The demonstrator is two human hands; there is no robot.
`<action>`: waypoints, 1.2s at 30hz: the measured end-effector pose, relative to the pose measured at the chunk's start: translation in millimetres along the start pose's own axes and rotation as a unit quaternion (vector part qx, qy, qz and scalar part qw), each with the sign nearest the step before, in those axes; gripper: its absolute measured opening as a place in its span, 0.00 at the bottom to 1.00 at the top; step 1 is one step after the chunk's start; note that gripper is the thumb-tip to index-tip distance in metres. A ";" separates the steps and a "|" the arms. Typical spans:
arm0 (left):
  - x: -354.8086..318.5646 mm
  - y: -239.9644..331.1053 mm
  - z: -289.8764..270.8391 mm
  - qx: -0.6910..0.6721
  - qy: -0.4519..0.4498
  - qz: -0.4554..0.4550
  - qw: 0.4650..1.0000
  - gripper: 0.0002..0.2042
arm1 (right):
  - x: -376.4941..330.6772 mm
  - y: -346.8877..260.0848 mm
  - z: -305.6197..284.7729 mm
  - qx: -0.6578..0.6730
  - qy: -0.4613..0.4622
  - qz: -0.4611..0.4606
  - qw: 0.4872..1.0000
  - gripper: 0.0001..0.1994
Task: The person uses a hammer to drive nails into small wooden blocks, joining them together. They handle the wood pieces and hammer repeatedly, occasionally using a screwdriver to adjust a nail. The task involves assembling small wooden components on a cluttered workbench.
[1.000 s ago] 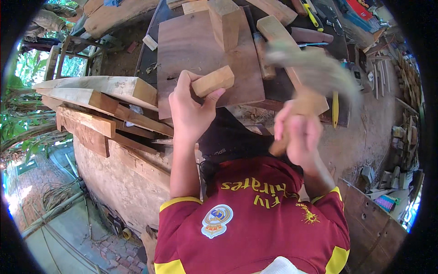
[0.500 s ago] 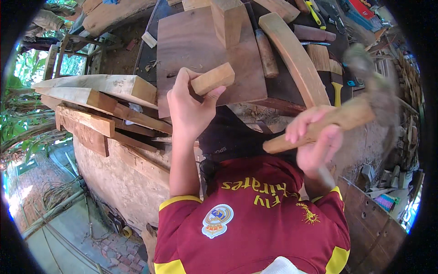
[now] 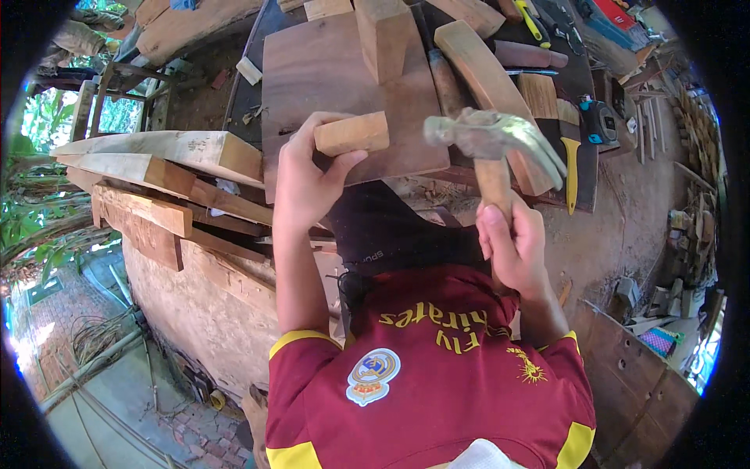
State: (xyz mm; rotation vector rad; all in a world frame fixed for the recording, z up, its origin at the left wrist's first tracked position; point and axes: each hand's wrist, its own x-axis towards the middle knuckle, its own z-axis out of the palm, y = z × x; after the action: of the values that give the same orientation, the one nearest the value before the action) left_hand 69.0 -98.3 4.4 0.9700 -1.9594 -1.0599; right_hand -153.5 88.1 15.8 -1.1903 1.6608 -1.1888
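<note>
My left hand (image 3: 312, 168) is closed round a small wooden block (image 3: 351, 134), held above the near part of a flat brown board (image 3: 312, 70). To its right, my right hand (image 3: 512, 246) grips a claw hammer (image 3: 494, 184) by its wooden handle. The metal head points up and away from me, its striking face toward the block with a gap between them. A tall wooden post (image 3: 380, 43) stands on the board's far side. Behind the hammer head lies a curved wooden piece (image 3: 480, 66).
Long timbers (image 3: 180, 148) are stacked at the left. Right of the board lie a yellow-handled brush (image 3: 571, 164), a tape measure (image 3: 601, 121), a wooden-handled tool (image 3: 445, 82) and a yellow utility knife (image 3: 533, 22). A rusty metal sheet (image 3: 641, 383) stands at the lower right.
The hammer has swung left and turned more upright, its head now near the block. My right hand has moved slightly left and down. My left hand has shifted a little left with the block.
</note>
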 end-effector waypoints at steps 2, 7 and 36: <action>4.3 4.7 -4.5 -0.030 -0.021 0.012 0.999 0.29 | -1.8 -2.9 1.2 0.068 0.014 0.026 0.997 0.12; -16.8 23.4 11.0 0.104 0.126 -0.010 0.987 0.43 | -9.3 5.4 3.0 0.116 0.037 0.047 0.991 0.13; -4.4 10.3 23.9 0.035 0.139 0.003 0.990 0.31 | 16.4 -10.4 16.4 0.044 -0.051 -0.034 0.997 0.13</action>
State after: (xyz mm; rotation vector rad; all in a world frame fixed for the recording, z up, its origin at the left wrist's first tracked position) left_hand 48.2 -82.1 2.4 1.0878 -1.7785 -0.8086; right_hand -140.2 66.8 20.3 -1.2400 1.4875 -1.2105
